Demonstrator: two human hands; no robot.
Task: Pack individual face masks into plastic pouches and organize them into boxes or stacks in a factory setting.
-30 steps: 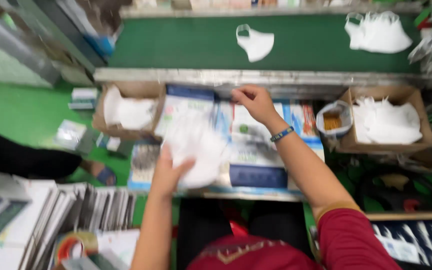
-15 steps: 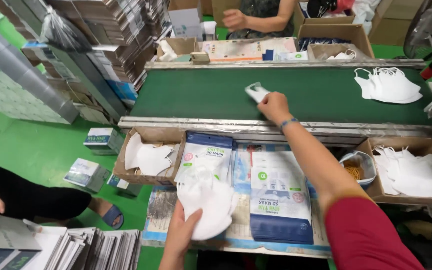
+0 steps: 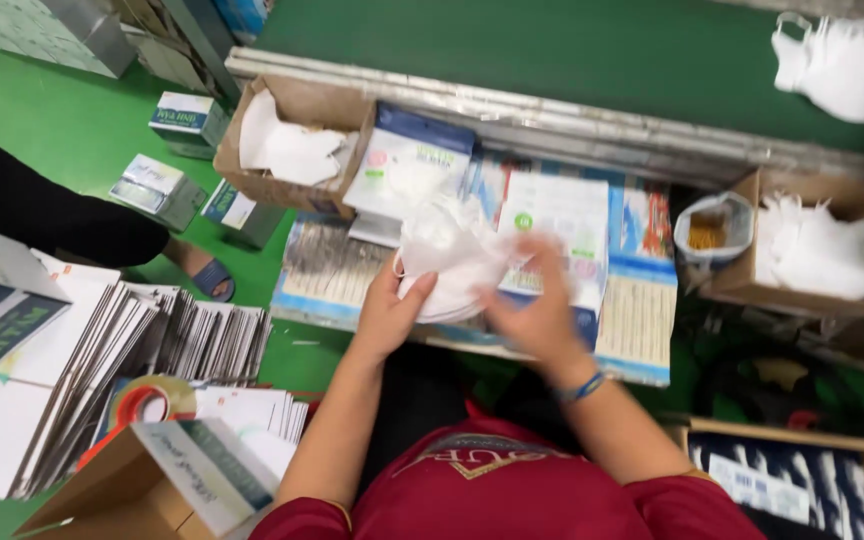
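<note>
My left hand [image 3: 389, 312] holds a small stack of white face masks [image 3: 449, 255] from the left side, just above the work shelf. My right hand [image 3: 535, 300], blurred by motion, touches the same stack from the right; a blue band sits on its wrist. Under the hands lie flat blue-and-white printed pouches [image 3: 558, 222] spread over the shelf. Another pouch [image 3: 410, 162] lies further back beside a cardboard box.
A cardboard box of white masks [image 3: 290, 140] stands at the left, another [image 3: 814, 240] at the right beside a small bag with orange contents [image 3: 712, 226]. Loose masks [image 3: 840, 65] lie on the green conveyor belt [image 3: 532, 50]. Flat cartons [image 3: 142, 350] stack at lower left; a person's foot [image 3: 202, 272] is nearby.
My right hand has drawn back from the conveyor belt to the mask stack held by my left hand. The view has tilted downward toward the shelf.
</note>
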